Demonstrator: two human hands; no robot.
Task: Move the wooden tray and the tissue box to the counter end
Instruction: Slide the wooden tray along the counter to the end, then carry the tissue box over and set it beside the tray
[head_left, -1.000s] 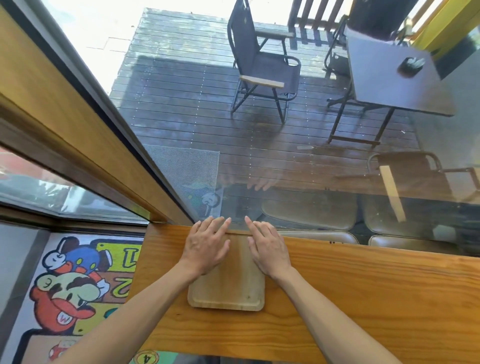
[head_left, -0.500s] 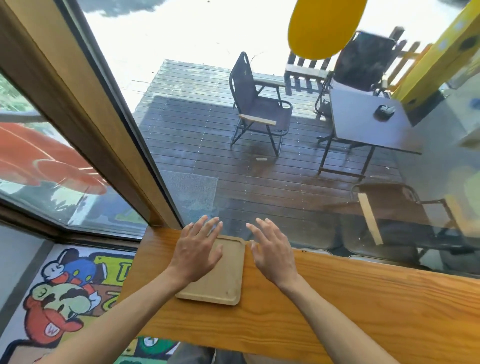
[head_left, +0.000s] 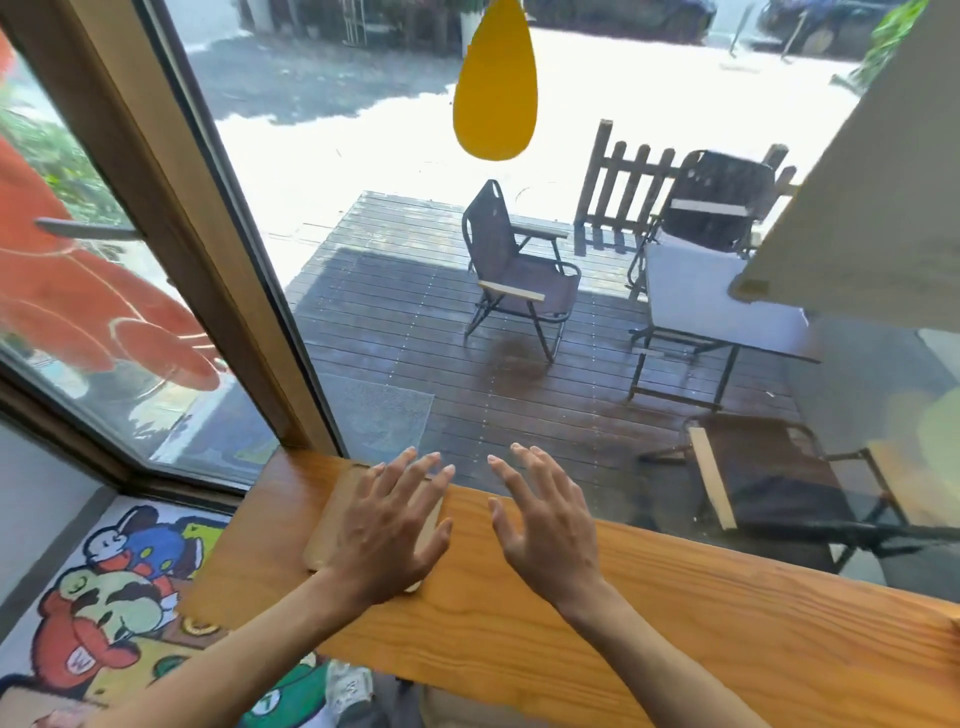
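- We see the wooden tray lying flat on the wooden counter, at its left end, close to the window glass.
- Left hand is over the tray, fingers spread, palm down, gripping nothing; it covers most of the tray's right part. Whether the palm touches the tray, we cannot tell.
- Right hand is open too, fingers fanned, empty, above bare counter just right of the tray and apart from it.
- Both forearms come in from the bottom edge, angled toward the glass.
- No tissue box shows in this view.
- Left of the counter, a brown window frame runs diagonally; a red decal is on the side pane.
- On the floor below the counter's left end is a cartoon mat with moustached characters.
- A yellow teardrop shape sits high on the glass.
- Outside we see a dark deck, a folding chair, a table and a picket fence.
- A pale slanted panel fills the upper right.
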